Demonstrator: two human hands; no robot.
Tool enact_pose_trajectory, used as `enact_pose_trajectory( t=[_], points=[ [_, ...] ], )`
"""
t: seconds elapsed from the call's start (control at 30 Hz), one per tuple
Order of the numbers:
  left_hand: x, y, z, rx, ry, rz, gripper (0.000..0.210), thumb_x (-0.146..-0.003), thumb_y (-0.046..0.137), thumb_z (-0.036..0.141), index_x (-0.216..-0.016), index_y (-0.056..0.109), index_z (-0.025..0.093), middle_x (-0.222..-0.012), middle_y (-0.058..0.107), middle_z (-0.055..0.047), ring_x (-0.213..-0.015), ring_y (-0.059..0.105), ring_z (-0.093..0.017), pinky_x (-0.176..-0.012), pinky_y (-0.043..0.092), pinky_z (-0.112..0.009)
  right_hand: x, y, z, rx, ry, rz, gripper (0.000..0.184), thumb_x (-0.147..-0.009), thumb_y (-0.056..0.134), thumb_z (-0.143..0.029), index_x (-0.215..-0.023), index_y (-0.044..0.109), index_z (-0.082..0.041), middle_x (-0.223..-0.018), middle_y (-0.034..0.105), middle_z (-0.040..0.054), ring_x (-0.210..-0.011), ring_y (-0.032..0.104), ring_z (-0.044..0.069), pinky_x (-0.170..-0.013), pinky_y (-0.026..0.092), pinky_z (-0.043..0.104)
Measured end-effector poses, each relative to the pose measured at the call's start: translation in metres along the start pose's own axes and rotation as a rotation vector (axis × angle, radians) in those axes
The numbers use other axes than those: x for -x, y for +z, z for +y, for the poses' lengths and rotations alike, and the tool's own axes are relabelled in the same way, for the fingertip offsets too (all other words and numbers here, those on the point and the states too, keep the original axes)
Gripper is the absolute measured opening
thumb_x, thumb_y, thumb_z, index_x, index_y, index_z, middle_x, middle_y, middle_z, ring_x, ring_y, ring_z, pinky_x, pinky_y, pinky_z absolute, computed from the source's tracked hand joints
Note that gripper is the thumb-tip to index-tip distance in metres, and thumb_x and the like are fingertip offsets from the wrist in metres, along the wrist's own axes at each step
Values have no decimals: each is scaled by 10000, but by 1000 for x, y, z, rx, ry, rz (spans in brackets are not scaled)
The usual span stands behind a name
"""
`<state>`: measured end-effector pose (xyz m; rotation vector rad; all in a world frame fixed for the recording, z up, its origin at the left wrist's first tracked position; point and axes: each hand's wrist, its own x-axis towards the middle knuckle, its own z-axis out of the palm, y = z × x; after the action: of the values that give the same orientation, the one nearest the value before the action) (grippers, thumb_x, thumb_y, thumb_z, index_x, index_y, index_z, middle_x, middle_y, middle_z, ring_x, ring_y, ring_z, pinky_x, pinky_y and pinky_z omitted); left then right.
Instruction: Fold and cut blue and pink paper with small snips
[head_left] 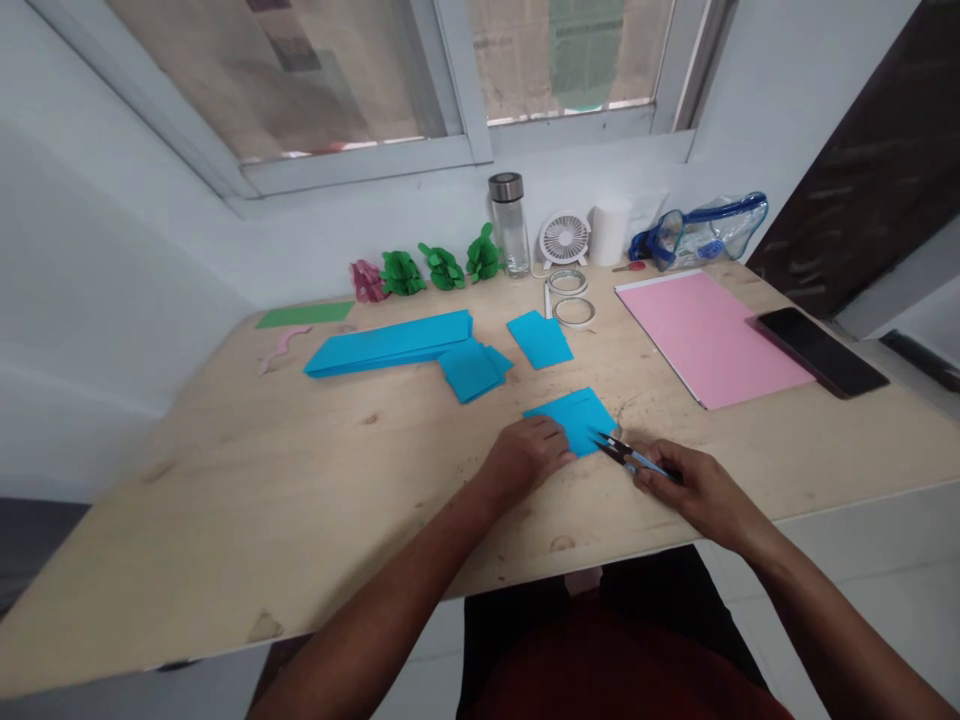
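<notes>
A blue paper piece (576, 412) lies on the table near its front edge. My left hand (531, 452) rests at its left side, fingers curled and pressed down on the paper. My right hand (686, 482) is closed round a pair of thread snips (634, 458) with dark blades and a light blue handle. The snips' two blades stand apart, their tips over the right part of the blue paper. Beyond my left hand lies a small stack of blue squares (474, 372), touching a long folded blue strip (390, 343). More blue pieces (540, 340) lie farther back.
On the right are pink sheets (716, 335) with a phone (821, 350) overlapping them. Tape rolls (574, 313), a bottle (511, 230), a small fan (565, 238), a clear pouch (705, 235) and green paper shapes (442, 268) stand along the back. Green paper (306, 315) lies left.
</notes>
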<state>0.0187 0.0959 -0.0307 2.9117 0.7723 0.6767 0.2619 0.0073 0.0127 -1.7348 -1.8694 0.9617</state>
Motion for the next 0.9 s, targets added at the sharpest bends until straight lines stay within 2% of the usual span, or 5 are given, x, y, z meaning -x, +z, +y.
enact_pose_trajectory(
  t=[0.33,0.53,0.9],
  points=[
    [-1,-2,-4,85,-4,-5,423,-945,379,449,-749,616,158,-832,657,-60,-850,597,-172,-778,479,-297,5,-5,0,44,26,-9,201,-839,496,-346,-687,496,-216,-582,489,-34,-535,433,121,-507,299,246],
    [-3,-5,-6,131,-11,-17,454,-937,367,488,-754,616,155,-817,654,-61,-831,595,-168,-757,477,-288,5,-5,0,69,33,-8,181,-827,504,-338,-696,522,-214,-583,516,-28,-535,451,122,-508,302,249],
    [-7,-13,-5,221,-53,-71,347,-927,448,425,-763,617,169,-817,652,-43,-824,588,-162,-723,459,-268,2,-4,1,90,42,1,153,-819,521,-338,-738,558,-213,-612,567,-5,-557,472,141,-513,318,266]
  ],
)
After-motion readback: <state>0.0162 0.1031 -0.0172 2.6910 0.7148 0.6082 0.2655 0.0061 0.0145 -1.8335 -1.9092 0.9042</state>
